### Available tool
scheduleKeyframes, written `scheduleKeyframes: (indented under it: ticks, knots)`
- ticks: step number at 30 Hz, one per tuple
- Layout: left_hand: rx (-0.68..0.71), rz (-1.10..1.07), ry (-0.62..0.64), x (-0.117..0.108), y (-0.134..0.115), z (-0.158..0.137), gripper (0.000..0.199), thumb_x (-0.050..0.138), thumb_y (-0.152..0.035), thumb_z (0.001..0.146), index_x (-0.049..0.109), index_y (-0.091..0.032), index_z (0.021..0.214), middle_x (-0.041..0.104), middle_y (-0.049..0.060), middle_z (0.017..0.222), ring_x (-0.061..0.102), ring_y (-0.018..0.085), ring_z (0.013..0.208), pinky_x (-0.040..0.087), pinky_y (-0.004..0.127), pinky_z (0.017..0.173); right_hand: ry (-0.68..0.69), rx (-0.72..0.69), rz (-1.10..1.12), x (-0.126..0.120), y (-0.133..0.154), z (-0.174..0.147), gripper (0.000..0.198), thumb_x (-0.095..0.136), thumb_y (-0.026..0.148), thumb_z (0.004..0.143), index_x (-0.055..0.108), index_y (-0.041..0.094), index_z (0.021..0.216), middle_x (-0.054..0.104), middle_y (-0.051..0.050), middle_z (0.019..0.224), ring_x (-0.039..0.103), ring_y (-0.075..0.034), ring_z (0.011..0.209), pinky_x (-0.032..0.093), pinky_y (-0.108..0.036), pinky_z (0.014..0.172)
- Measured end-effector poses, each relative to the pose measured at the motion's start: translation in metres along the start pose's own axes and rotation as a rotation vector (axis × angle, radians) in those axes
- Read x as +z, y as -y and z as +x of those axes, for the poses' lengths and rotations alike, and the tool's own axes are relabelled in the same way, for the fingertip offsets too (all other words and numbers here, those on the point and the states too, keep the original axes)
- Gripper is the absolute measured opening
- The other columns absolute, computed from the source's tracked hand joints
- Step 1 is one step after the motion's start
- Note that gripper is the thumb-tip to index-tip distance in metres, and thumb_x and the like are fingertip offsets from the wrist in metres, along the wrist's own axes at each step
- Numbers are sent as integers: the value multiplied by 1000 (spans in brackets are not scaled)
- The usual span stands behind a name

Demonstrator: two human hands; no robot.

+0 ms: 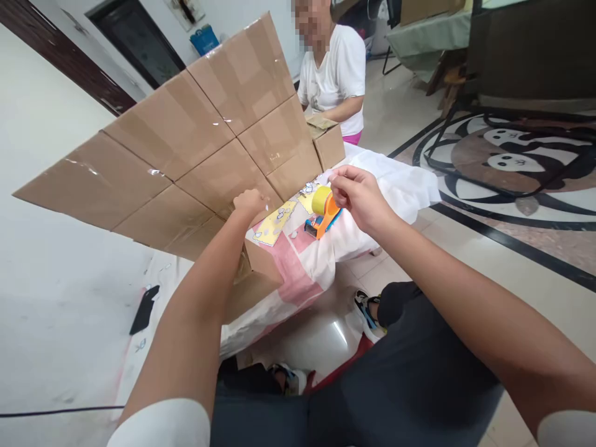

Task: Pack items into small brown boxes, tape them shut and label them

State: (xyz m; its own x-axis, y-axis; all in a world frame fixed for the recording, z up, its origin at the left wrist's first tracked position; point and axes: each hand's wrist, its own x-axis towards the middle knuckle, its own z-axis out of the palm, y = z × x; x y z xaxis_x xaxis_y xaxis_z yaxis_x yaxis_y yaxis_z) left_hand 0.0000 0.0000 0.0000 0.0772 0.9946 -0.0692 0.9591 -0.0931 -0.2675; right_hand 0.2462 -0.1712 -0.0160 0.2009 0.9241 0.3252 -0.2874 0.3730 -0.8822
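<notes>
Small cardboard boxes (209, 167) are stacked into a tilted wall on the table in front of me, with strips of shiny clear tape across their faces. My left hand (250, 203) is closed against the lower part of this wall; a small whitish bit shows beside its fingers, and what they hold is hidden. Above the table's right side, my right hand (356, 194) is pinched, thumb against forefinger. Anything in that pinch is too small to make out. Just left of it rests an orange and blue tape dispenser (325, 216) with a yellowish tape roll (321, 200).
A cardboard box (261, 292) lies at the table's near edge, and another (329, 148) stands at the far end. Pink-and-white cloth (298, 273) covers the table. Across it is a person in a white shirt (338, 68). A black phone-like object (144, 309) lies at left.
</notes>
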Motion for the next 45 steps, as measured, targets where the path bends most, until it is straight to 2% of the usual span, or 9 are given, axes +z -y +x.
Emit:
scheduleKeyframes:
  ticks: [3, 7, 12, 15, 24, 29, 35, 40, 45]
  knots:
    - [32, 21, 44, 1, 1, -2, 33, 67, -45, 81, 75, -20, 100, 72, 19, 116, 66, 35, 110, 51, 43, 90, -10, -90, -3, 6, 7, -7, 20, 67, 39, 87, 57, 23, 80, 50, 4, 62, 41, -8, 48, 36, -23, 45]
    - [46, 53, 42, 2, 4, -6, 29, 67, -33, 80, 74, -17, 102, 71, 21, 118, 65, 35, 111, 50, 43, 91, -71, -530, -347, 12, 18, -21, 10, 61, 34, 92, 66, 26, 90, 67, -1, 82, 63, -14, 69, 52, -28, 63]
    - [29, 38, 16, 0, 13, -11, 25, 65, -34, 79, 75, -19, 97, 73, 18, 112, 67, 33, 107, 51, 41, 89, 87, -1034, -668, 9, 21, -28, 17, 55, 24, 97, 69, 23, 106, 75, -5, 102, 72, -16, 93, 56, -28, 77]
    - [4, -9, 12, -1, 29, -16, 25, 65, -38, 78, 76, -22, 93, 74, 15, 112, 67, 34, 108, 51, 43, 90, 77, -1121, -697, 9, 17, -26, 20, 55, 20, 96, 68, 23, 110, 76, -5, 106, 73, -15, 96, 57, -27, 79]
    - [-24, -368, 82, 30, 105, -74, 62, 31, -62, 90, 75, -21, 74, 78, 13, 89, 72, 31, 90, 52, 38, 81, 117, -917, -515, 42, -15, -35, 16, 57, 13, 93, 69, 20, 100, 77, -6, 94, 73, -14, 85, 57, -25, 73]
    - [101, -570, 118, 40, 110, -101, 78, 19, -67, 90, 78, -17, 77, 78, 13, 93, 72, 30, 89, 52, 35, 83, 188, -746, -550, 67, -41, -47, 15, 57, 17, 92, 71, 20, 94, 78, -6, 92, 68, -12, 68, 52, -24, 64]
    - [163, -636, 91, 33, 117, -126, 75, 28, -73, 88, 79, -18, 94, 77, 12, 108, 68, 34, 105, 47, 40, 97, 186, -433, -508, 85, -70, -60, 14, 61, 19, 87, 74, 20, 91, 77, -2, 83, 59, -9, 55, 46, -22, 57]
    - [41, -511, 40, 46, 155, -154, 69, 31, -73, 87, 76, -25, 108, 71, 11, 126, 62, 37, 121, 43, 45, 104, 224, -262, -480, 86, -82, -62, 16, 63, 23, 85, 75, 20, 94, 78, -3, 87, 57, -10, 54, 45, -23, 57]
    - [-139, -560, 67, 74, 216, -178, 76, 27, -76, 85, 76, -20, 100, 75, 13, 116, 65, 39, 117, 45, 48, 105, 259, -117, -460, 86, -91, -61, 25, 63, 22, 83, 75, 19, 104, 78, -4, 93, 54, -10, 55, 45, -24, 58]
